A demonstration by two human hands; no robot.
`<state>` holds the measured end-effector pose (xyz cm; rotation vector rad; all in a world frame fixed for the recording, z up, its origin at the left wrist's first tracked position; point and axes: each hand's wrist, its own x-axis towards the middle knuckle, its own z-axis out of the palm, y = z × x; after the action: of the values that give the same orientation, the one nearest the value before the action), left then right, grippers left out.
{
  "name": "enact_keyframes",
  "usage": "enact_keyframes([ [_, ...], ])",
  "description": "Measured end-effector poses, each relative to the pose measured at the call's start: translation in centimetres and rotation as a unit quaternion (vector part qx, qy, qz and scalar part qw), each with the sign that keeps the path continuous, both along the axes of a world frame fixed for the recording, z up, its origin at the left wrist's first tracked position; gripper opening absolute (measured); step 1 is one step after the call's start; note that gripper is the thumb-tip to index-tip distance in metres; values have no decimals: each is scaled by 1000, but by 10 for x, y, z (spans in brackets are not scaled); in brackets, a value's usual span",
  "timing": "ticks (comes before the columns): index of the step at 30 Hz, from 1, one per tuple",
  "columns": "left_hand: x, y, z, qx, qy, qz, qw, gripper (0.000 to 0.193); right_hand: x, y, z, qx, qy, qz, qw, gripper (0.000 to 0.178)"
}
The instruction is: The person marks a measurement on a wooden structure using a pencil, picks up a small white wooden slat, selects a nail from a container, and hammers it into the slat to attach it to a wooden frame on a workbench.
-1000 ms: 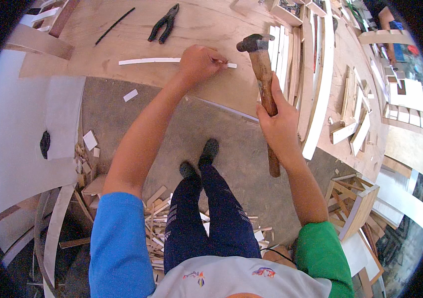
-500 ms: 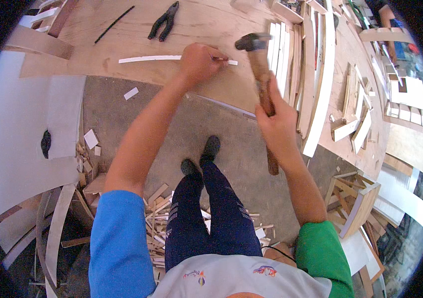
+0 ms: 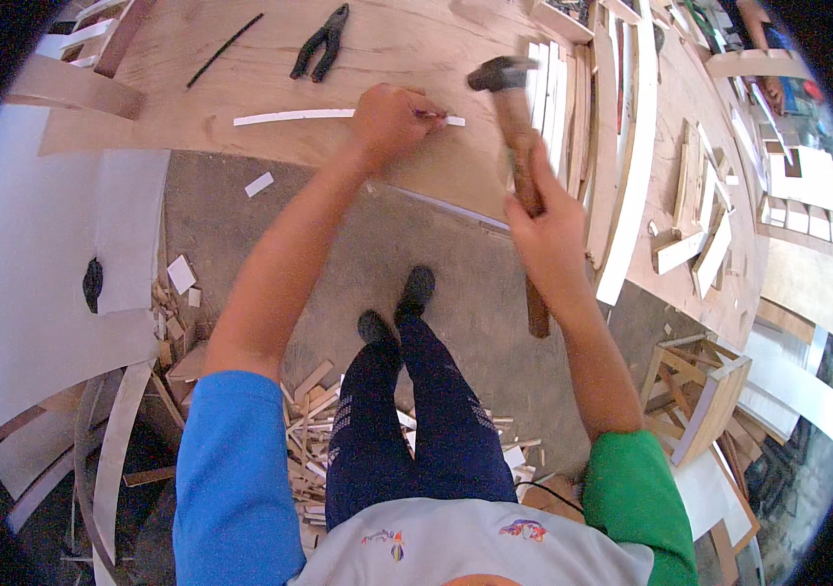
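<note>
A hammer point(image 3: 517, 127) with a dark head and wooden handle is gripped in my right hand point(image 3: 551, 230), fingers wrapped round the handle. Its head is raised over the right part of the workbench, slightly blurred. My left hand point(image 3: 395, 125) lies across a thin white strip point(image 3: 289, 116) near the strip's right end. Thumb and fingers are pinched together there on something small and dark, too small to name. Part of the strip is covered by this hand; its right tip shows past the fingers.
Pliers point(image 3: 320, 44) and a thin black rod point(image 3: 225, 49) lie farther back on the plywood bench point(image 3: 162, 98). Long white and wooden strips point(image 3: 621, 166) are stacked at the right. Wood offcuts point(image 3: 314, 410) litter the floor by my legs. A small wooden frame point(image 3: 704, 391) stands at the right.
The hammer head has shifted slightly up and to the right. My left hand has barely moved and keeps its pinch over the white strip.
</note>
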<state>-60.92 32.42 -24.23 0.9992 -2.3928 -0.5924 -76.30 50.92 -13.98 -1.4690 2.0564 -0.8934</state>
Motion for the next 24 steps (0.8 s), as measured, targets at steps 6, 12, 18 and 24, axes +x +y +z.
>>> enact_keyframes([
  [6, 1, 1, -1, 50, 28, 10, 998, 18, 1, -3, -3, -15, 46, 21, 999, 68],
  [12, -1, -3, 7, 29, 14, 10, 999, 18, -3, -4, -7, -34, 39, 36, 998, 70],
  [18, -4, -4, -3, 27, 23, -17, 999, 18, -4, -9, 5, 62, 63, 49, 995, 70],
  [24, 0, -2, 2, 83, -4, -19, 996, 20, -7, -9, 12, 38, 21, 36, 998, 70],
])
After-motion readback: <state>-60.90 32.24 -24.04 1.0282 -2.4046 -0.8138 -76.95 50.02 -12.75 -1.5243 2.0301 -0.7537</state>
